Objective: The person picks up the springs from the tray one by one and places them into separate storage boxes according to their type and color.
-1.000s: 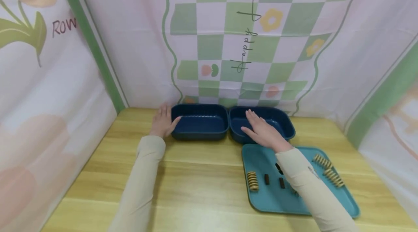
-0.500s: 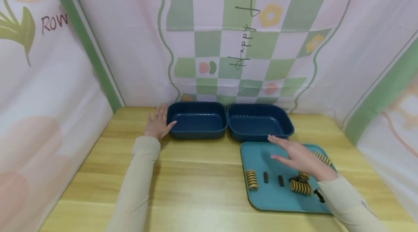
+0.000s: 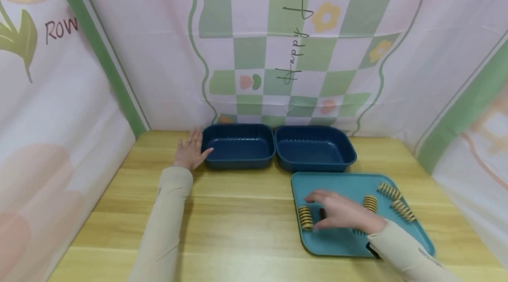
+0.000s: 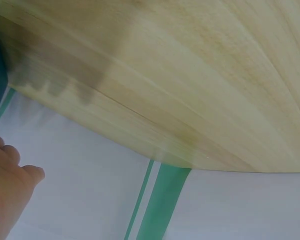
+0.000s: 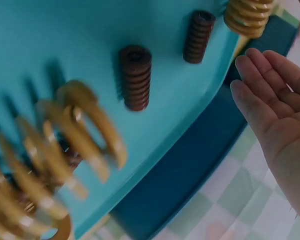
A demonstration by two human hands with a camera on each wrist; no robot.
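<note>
At the left end of the left navy bin [image 3: 238, 163] my left hand [image 3: 188, 154] lies with fingers straight, its thumb over the rim. My right hand [image 3: 344, 213] hovers over the teal tray [image 3: 337, 179], thumb and fingers apart, nothing between them. Just beyond its fingertips stands a yellow coil spring [image 3: 305, 219] at the tray's left edge. A small dark brown spring [image 3: 322, 214] shows between thumb and fingers. In the right wrist view two brown coil springs [image 5: 136, 79] lie on the tray, and a larger yellow spring [image 5: 90, 135] is blurred close to the camera.
A second navy bin [image 3: 313, 166] touches the left one, behind the tray. More yellow springs [image 3: 403, 210] lie at the tray's right side; one [image 3: 370, 203] is partly behind my right hand. A patterned cloth [image 3: 254, 52] hangs behind the wooden table [image 3: 238, 220].
My right hand has come back from above the right bin, down and then left over the tray toward the left yellow spring. The left hand stays by the left bin.
</note>
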